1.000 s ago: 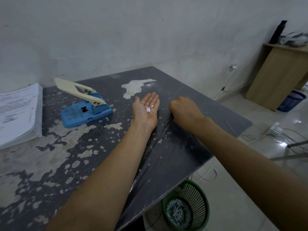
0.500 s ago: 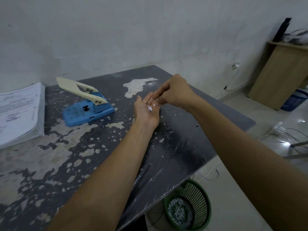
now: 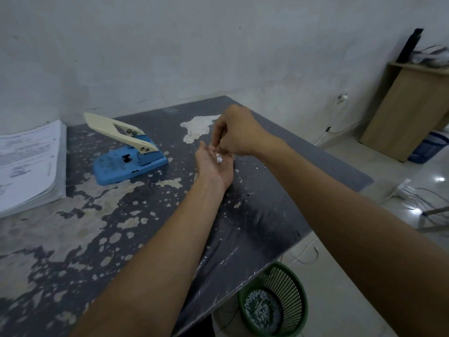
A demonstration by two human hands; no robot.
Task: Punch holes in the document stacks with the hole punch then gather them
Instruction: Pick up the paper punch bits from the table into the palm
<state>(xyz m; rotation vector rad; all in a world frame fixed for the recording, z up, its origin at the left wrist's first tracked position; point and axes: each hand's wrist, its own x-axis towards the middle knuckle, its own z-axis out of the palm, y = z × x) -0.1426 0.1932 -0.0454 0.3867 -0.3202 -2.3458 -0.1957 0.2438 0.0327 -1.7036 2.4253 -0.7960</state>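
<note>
My left hand lies palm up on the dark worn table, and small white paper punchings rest in its palm. My right hand hovers just above that palm, its fingertips pinched together over the punchings. The blue hole punch with a cream lever stands to the left of my hands, lever raised. A thick stack of printed documents sits at the table's far left edge.
A green mesh waste basket holding white punchings stands on the floor below the table's near right edge. A wooden cabinet is at the far right, with a blue bin and cables on the floor beside it.
My right hand rose from the table on the right and came over my left palm, fingers pinched. More white bits lie in the palm. My left hand stayed put.
</note>
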